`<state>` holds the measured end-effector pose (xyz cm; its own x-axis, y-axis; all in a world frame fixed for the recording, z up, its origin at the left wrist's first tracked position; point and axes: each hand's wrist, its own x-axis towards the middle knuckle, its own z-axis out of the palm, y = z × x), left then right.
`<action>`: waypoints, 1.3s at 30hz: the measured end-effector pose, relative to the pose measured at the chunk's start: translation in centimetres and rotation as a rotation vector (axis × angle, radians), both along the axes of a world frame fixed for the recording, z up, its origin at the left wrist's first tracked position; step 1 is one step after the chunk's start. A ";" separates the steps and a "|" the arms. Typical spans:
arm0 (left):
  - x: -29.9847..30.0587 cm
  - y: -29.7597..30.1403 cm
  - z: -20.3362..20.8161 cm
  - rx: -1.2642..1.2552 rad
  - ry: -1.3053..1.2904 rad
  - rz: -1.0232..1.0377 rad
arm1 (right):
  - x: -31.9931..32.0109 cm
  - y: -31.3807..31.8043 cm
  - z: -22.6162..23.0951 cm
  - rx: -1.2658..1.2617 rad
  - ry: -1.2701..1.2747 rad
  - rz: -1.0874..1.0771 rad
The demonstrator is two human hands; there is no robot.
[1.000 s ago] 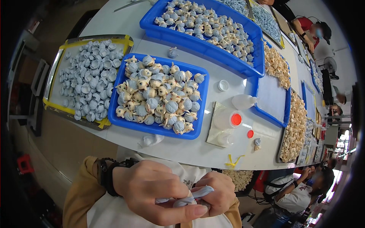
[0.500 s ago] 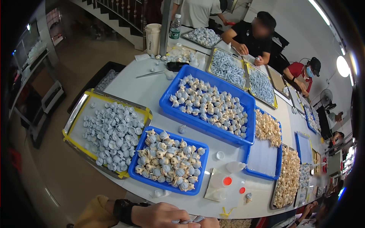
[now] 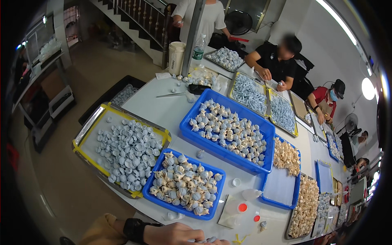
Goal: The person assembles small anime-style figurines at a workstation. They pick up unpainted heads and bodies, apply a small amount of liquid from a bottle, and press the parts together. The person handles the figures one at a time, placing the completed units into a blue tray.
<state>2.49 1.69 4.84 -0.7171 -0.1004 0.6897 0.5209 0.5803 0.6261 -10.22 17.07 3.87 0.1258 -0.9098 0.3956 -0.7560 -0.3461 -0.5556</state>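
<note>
Below the bench's (image 3: 153, 100) near edge, our left hand (image 3: 173, 234) pinches a blue-grey piece (image 3: 210, 239). Our right hand (image 3: 221, 242) is mostly cut off; we cannot tell its grip. A blue tray (image 3: 217, 195) sits near that edge.

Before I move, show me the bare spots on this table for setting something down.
Largest patch: white tabletop bordered by the yellow-taped tray, the thin tool and the large blue bin. Next: the bare end of the lined blue tray, beside its beige pieces. It's crowded in the small blue tray, heaped full, and around the red-topped container.
</note>
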 end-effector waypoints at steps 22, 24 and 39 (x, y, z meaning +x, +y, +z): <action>0.6 0.1 -0.6 0.038 -0.033 0.024 | 0.5 1.2 -1.2 0.086 0.073 -0.128; 0.7 0.1 -0.4 0.048 -0.034 0.011 | 0.3 2.1 -2.1 0.072 0.176 -0.072; 0.7 -0.2 -1.0 0.016 0.031 0.050 | -0.1 0.6 -0.6 0.049 -0.003 0.001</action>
